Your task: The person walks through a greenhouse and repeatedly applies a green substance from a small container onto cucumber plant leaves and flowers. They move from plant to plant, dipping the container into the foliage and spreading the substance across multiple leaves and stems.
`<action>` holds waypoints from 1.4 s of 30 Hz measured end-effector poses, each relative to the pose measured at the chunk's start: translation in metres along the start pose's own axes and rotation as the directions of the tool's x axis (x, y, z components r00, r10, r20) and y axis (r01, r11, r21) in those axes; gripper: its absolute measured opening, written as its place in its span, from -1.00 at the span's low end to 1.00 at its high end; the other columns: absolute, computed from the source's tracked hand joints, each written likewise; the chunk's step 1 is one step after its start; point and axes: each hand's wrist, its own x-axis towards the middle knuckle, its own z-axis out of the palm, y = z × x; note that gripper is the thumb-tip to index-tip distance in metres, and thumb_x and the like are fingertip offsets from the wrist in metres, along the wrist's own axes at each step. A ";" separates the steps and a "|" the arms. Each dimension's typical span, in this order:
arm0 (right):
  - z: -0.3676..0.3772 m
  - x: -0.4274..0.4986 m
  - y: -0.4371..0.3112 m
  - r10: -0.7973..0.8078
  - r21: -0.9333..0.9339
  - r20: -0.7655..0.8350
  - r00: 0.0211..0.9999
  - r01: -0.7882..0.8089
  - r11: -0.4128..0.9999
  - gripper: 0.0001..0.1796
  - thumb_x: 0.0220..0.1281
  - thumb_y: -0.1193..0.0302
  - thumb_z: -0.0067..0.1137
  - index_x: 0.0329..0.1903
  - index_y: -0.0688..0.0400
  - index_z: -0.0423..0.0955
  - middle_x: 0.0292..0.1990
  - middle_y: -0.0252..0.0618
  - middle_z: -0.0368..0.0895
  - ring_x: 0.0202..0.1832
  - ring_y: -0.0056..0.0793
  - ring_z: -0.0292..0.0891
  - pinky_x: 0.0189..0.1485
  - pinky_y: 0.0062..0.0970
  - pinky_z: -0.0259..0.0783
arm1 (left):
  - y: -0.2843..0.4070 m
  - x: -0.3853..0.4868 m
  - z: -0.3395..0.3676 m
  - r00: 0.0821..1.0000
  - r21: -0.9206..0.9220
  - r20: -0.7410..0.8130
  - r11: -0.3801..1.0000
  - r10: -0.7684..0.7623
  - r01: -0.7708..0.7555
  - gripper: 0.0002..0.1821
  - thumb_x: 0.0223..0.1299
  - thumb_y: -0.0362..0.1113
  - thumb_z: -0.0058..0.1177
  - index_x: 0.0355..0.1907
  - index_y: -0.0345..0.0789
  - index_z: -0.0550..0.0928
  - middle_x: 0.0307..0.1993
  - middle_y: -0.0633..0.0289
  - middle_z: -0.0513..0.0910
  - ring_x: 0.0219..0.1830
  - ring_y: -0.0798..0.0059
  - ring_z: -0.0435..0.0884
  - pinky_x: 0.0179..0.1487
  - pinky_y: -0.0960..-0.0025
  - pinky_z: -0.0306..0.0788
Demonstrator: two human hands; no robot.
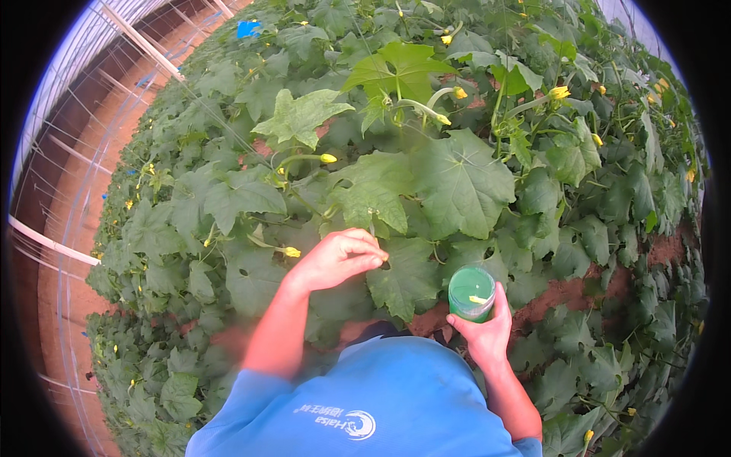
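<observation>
My left hand (341,258) is among the gourd vine leaves in front of me, thumb and fingers pinched together. A small brownish plant part (384,259) shows at its fingertips; the fingers hide most of it. Just above, a thin pale stem (372,225) runs down behind the fingers. A lobed leaf (404,280) spreads below and right of the fingertips. In my right hand (490,337) is a clear cup (472,292) of green liquid, gripped around its side near my waist. A yellowish-white piece (478,299), perhaps a petal, shows inside the cup.
Dense gourd vines (465,183) surround me, with slender young fruits (424,108) tipped by yellow flowers (559,92). Thin strings rise through the foliage. Brown soil (548,300) shows between rows. A blue card (248,29) hangs far left, near the greenhouse frame (140,40).
</observation>
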 end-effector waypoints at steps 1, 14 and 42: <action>-0.003 -0.002 -0.001 0.001 0.008 0.006 1.000 -0.002 1.000 -0.02 -0.15 0.43 0.66 0.40 0.36 0.37 0.12 -0.09 0.66 0.14 -0.35 0.61 0.25 -0.34 0.53 | -0.001 0.009 0.006 0.982 0.031 -0.093 0.986 0.166 -0.164 -0.67 0.48 -0.37 0.16 0.24 -0.30 0.71 0.10 0.14 0.64 0.18 0.37 0.59 0.22 0.34 0.48; -0.007 -0.025 -0.018 -0.044 0.052 -0.238 0.970 0.058 0.997 -0.36 -0.16 0.46 0.61 0.09 0.17 0.55 -0.09 -0.31 0.69 -0.03 -0.50 0.62 0.11 -0.39 0.56 | -0.028 0.090 0.045 0.879 -0.150 -0.176 0.871 0.442 -0.468 -0.56 0.27 -0.61 -0.03 0.14 -0.28 0.71 -0.02 0.15 0.67 0.02 0.36 0.62 0.13 0.29 0.51; -0.055 -0.009 -0.018 -0.113 0.240 -0.583 0.805 0.304 0.922 -0.21 -0.08 0.69 0.56 0.29 0.26 0.45 0.04 -0.25 0.67 0.02 -0.42 0.65 0.19 -0.36 0.55 | 0.076 0.147 0.042 0.486 -0.095 -0.632 0.561 0.604 -0.822 -0.85 0.43 -0.47 0.13 -0.01 -0.40 0.64 -0.15 0.14 0.59 -0.19 0.42 0.57 -0.05 0.34 0.49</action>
